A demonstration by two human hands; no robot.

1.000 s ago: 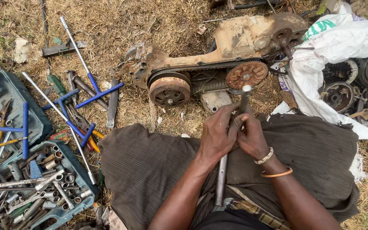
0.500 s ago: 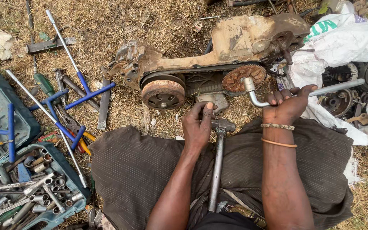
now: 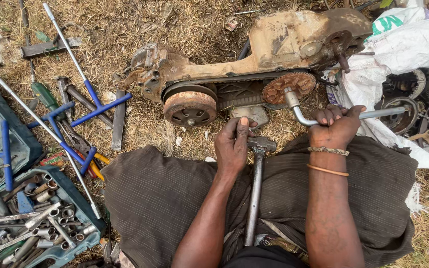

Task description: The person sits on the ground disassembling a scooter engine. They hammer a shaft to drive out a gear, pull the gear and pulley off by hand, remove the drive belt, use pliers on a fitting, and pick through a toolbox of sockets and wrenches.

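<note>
Gripping the bent wrench (image 3: 323,118) with my right hand (image 3: 337,130), grip clamped tight; left hand (image 3: 234,146) closed on the hammer (image 3: 255,188) head.

You see dry, grassy ground (image 3: 184,25) carrying a rusty engine casing (image 3: 254,64), blue T-handle wrenches (image 3: 83,92), a teal tray of sockets (image 3: 40,223), a white sack (image 3: 408,44) and your outstretched legs.
</note>
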